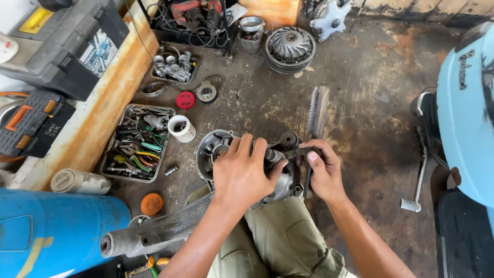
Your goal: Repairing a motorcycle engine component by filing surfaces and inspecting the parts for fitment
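Right now the grey metal engine case [226, 146] lies on the floor just past the knees, long side running left to right, with the left hand [242, 175] gripping its middle and the right hand [324, 172] pinching its right end.

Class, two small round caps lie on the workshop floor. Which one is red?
The red cap, lying beside the small metal tray; the other cap, near the blue cylinder, is orange.
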